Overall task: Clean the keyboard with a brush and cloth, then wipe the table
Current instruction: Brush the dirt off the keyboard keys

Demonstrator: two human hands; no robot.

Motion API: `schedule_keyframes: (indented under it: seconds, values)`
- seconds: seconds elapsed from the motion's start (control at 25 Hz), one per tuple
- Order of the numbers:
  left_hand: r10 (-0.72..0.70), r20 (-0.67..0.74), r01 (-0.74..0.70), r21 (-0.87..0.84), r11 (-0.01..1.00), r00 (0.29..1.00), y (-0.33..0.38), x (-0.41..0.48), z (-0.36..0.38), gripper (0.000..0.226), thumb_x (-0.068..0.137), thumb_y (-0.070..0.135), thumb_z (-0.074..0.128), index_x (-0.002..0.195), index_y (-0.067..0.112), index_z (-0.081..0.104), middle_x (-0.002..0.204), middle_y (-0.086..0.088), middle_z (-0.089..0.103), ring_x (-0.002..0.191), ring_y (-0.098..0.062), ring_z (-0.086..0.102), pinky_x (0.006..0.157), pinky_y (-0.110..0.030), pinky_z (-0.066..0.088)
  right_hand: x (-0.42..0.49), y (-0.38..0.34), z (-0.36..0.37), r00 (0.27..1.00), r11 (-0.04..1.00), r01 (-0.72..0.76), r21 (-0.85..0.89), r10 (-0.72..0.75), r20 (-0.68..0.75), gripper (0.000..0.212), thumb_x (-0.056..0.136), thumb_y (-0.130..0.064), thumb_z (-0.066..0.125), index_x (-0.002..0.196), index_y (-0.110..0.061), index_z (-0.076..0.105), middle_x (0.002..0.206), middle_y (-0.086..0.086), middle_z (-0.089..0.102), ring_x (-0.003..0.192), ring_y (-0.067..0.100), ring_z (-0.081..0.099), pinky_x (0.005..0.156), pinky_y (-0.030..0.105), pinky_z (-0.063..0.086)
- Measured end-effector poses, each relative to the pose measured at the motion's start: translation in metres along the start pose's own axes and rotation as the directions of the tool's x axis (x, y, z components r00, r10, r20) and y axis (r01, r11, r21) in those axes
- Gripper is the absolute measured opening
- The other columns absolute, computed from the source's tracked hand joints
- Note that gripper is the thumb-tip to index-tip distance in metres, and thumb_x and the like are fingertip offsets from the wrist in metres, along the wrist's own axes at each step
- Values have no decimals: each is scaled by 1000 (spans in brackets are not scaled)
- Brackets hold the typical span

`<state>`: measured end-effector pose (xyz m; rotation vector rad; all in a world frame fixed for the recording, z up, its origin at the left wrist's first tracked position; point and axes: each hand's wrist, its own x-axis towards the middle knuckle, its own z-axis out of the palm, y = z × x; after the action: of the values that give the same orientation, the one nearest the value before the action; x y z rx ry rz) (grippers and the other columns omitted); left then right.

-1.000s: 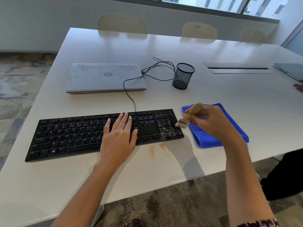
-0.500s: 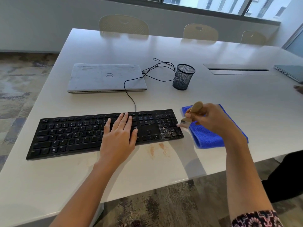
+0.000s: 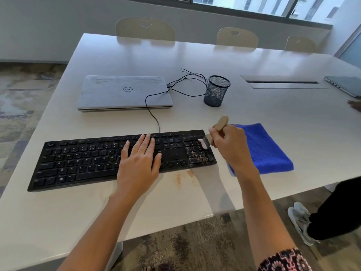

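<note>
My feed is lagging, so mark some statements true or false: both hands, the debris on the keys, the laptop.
1. The left hand lies flat on the keyboard. True.
2. The right hand holds the blue cloth. False: the right hand grips the brush over the number pad; the cloth lies on the table.
3. Brown debris sits on the number pad's near keys. True.
4. The Dell laptop is open. False: the laptop is shut.
</note>
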<state>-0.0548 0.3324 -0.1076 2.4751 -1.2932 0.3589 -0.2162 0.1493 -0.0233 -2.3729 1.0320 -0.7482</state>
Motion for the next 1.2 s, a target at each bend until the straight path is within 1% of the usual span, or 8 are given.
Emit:
schedule_keyframes:
  seconds: [0.2, 0.28, 0.4, 0.6, 0.72, 0.88, 1.08, 1.2]
  values:
    - [1, 3, -1, 5, 1000, 1000, 0, 0, 0, 60, 99, 46, 24, 142, 11, 48, 150, -6, 42, 142, -18, 34, 117, -51, 21, -6, -3, -20, 993, 999, -34, -28, 37, 114, 42, 97, -27, 60, 60, -8, 54, 56, 8, 57, 52, 25, 50, 55, 37, 40]
    - [3, 2, -3, 6, 1000, 1000, -1, 0, 0, 60, 99, 46, 25, 142, 11, 48, 150, -6, 42, 142, -18, 34, 117, -51, 22, 0, -6, -24, 995, 1000, -26, -3, 26, 101, 31, 97, -29, 62, 74, -9, 68, 62, 6, 63, 56, 20, 53, 58, 35, 43]
    - [2, 1, -2, 0, 1000, 1000, 0, 0, -1, 60, 99, 46, 25, 142, 11, 48, 150, -6, 42, 142, -18, 34, 117, -51, 21, 9, -11, -28, 983, 998, 52, -26, -46, 179, 15, 95, -28, 66, 93, -17, 77, 77, 0, 73, 67, 6, 62, 61, 16, 44]
    - [3, 0, -3, 0, 1000, 1000, 0, 0, 0, 60, 99, 46, 25, 142, 11, 48, 150, -6, 42, 142, -18, 34, 117, -51, 21, 17, -24, -12, 890, 977, 211, 10, -196, 411, 12, 93, -34, 69, 81, -35, 68, 85, -1, 75, 80, 18, 69, 80, 35, 56]
    - [4, -9, -4, -2, 1000, 1000, 0, 0, 0, 59, 98, 45, 26, 141, 11, 49, 150, -6, 43, 142, -18, 35, 117, -51, 21, 16, -32, -10, 867, 958, 267, 108, -288, 408, 12, 92, -28, 71, 81, -32, 70, 88, -4, 76, 80, 10, 69, 78, 20, 52]
    - [5, -9, -5, 5, 1000, 1000, 0, 0, 0, 59, 98, 45, 27, 141, 11, 49, 150, -6, 43, 142, -17, 35, 116, -51, 22, 23, -21, -30, 925, 983, 186, -9, -171, 340, 32, 92, -28, 70, 70, -47, 59, 87, -9, 76, 76, -4, 64, 74, 12, 44]
    - [2, -14, -2, 1, 1000, 1000, -1, 0, 1, 58, 98, 44, 27, 141, 11, 49, 150, -6, 43, 142, -17, 35, 116, -51, 22, 14, -24, -11, 921, 985, 169, -24, -149, 359, 16, 94, -34, 67, 81, -27, 71, 85, 4, 76, 79, 21, 69, 76, 33, 56]
    - [6, -14, -6, 2, 1000, 1000, -1, 0, 1, 58, 98, 44, 29, 141, 11, 49, 149, -6, 44, 142, -17, 35, 116, -51, 23, 7, -36, 3, 917, 979, 199, 54, -205, 342, 15, 93, -33, 67, 91, -23, 77, 80, 2, 75, 74, 20, 68, 76, 39, 55]
